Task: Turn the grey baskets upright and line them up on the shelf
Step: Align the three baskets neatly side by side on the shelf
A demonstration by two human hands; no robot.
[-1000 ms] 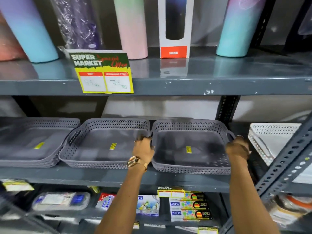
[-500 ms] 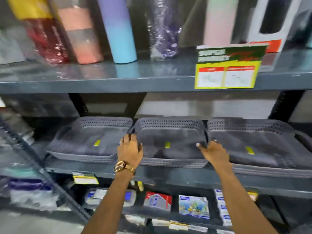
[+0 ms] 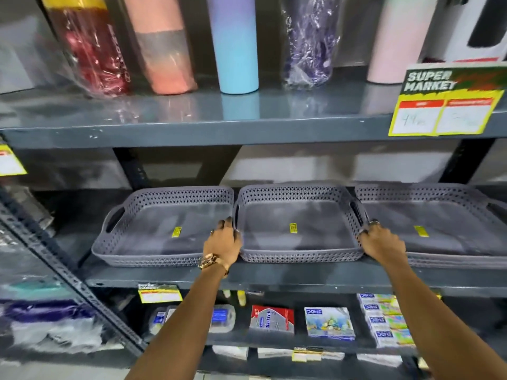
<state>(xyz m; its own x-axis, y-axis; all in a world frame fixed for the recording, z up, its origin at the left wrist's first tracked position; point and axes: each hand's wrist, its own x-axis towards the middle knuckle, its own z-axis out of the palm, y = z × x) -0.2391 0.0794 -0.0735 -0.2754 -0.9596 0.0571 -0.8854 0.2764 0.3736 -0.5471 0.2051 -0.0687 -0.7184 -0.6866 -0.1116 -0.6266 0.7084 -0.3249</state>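
Note:
Three shallow grey perforated baskets stand upright side by side on the middle shelf (image 3: 274,278), each with a small yellow sticker inside. My left hand (image 3: 223,244) grips the left handle of the middle basket (image 3: 299,231), between it and the left basket (image 3: 164,229). My right hand (image 3: 380,241) grips the middle basket's right handle, next to the right basket (image 3: 430,223), which runs off the frame's right edge. The middle basket rests on the shelf, its front rim near the shelf's front edge.
Tall bottles, among them a blue-lilac one (image 3: 236,45), stand on the upper shelf with a yellow price card (image 3: 444,105) hung on its edge. Small boxed packs (image 3: 329,322) fill the lower shelf. A slanted metal upright (image 3: 68,281) crosses the left side.
The view swung left along the shelf. My hands left the right basket's handles, moved to the middle basket, and now grip both of its handles.

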